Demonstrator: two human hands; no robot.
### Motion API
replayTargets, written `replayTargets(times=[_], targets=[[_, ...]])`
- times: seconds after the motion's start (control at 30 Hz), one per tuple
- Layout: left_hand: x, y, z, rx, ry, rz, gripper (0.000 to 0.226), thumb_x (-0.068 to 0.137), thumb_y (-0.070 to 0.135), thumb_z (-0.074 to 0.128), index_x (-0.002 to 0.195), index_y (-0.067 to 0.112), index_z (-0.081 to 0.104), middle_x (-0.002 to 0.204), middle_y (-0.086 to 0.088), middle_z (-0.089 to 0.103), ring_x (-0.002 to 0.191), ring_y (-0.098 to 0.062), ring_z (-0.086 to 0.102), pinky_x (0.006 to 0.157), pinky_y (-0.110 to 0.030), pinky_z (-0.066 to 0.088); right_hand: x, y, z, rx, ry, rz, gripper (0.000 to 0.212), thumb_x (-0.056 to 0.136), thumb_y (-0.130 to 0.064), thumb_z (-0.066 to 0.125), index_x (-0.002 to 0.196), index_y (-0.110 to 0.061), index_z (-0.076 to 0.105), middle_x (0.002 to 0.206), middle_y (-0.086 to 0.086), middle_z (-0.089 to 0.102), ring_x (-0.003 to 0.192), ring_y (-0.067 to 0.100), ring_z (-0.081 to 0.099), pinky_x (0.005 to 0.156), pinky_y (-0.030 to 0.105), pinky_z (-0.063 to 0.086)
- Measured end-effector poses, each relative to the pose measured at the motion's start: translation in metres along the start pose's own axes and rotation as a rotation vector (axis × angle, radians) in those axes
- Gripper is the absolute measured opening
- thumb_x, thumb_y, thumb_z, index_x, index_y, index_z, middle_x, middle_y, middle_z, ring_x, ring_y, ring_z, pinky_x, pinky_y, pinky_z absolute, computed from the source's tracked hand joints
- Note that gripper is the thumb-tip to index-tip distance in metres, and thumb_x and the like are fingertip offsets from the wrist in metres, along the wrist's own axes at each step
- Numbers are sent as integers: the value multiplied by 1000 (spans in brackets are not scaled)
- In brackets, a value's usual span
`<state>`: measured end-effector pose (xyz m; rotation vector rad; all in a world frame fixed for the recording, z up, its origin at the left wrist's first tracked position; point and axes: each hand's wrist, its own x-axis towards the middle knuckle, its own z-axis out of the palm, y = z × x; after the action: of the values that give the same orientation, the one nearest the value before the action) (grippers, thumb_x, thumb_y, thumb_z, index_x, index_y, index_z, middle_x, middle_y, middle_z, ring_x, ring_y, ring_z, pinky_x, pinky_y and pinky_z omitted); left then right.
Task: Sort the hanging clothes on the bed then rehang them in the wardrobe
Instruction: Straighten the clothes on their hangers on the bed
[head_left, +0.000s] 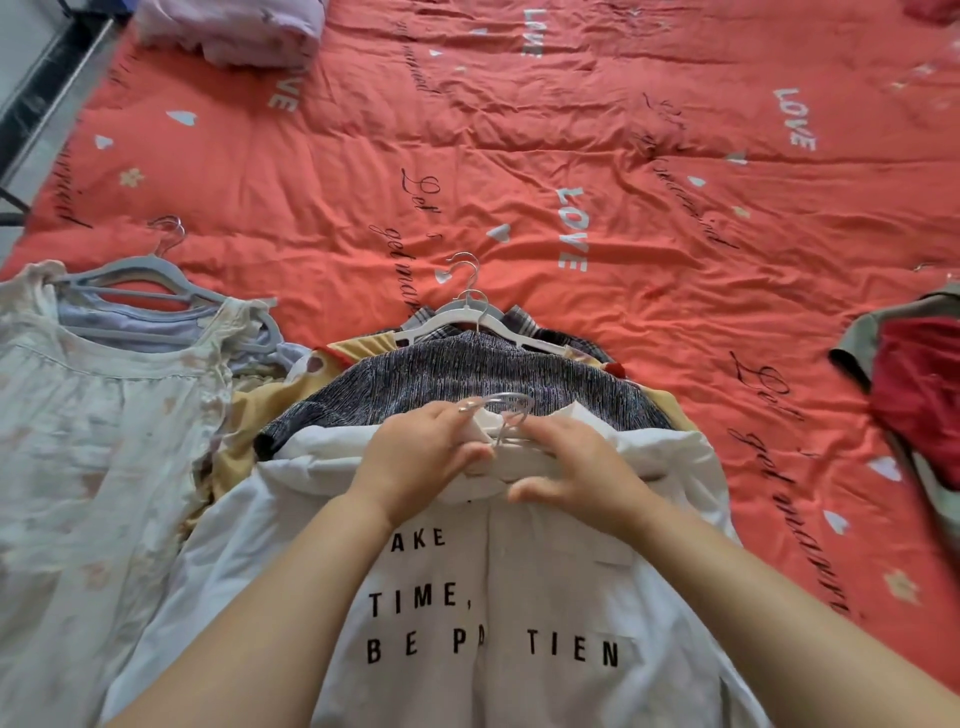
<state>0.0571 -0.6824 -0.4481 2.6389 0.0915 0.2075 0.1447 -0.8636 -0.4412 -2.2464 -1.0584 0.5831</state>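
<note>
A white shirt (498, 613) with black lettering lies on top of the middle pile, still on a white hanger (511, 415). My left hand (415, 457) grips the shirt's collar and the hanger's left side. My right hand (576, 473) holds the collar and hanger on the right. Under the shirt lie a dark speckled garment (467, 379), a yellow one and a plaid one, each on white hangers (467, 312). To the left is a second pile with a pale floral dress (88, 441) on grey hangers (140, 280).
The red bedspread (623, 182) with white "LOVE" print covers the bed. A folded lilac cloth (234, 31) lies at the far left. A red and grey garment (914, 389) lies at the right edge. The floor shows past the bed's left edge.
</note>
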Motion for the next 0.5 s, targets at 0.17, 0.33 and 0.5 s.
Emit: replayTargets(times=[0.17, 0.33, 0.5], targets=[[-6, 2, -1, 10, -19, 1, 60, 77, 55, 47, 115, 12, 63, 78, 2, 69, 65, -21, 65, 56, -29, 50, 3, 5, 16, -163, 224, -9, 36, 70, -32, 62, 101, -14, 69, 85, 4, 71, 75, 28, 66, 68, 35, 50], [-24, 5, -17, 26, -105, -52, 55, 75, 35, 63, 127, 17, 56, 78, -9, 68, 69, -33, 61, 60, -41, 51, -20, -5, 5, -162, 292, -27, 33, 80, -34, 53, 100, -14, 69, 83, 4, 70, 73, 29, 64, 64, 40, 52], [-23, 63, -64, -53, 21, 22, 48, 75, 36, 58, 118, 15, 64, 79, -8, 70, 71, -32, 63, 62, -40, 52, -66, -42, -48, -153, 468, -4, 34, 79, -31, 54, 106, -14, 67, 86, 3, 71, 78, 19, 60, 74, 33, 47]])
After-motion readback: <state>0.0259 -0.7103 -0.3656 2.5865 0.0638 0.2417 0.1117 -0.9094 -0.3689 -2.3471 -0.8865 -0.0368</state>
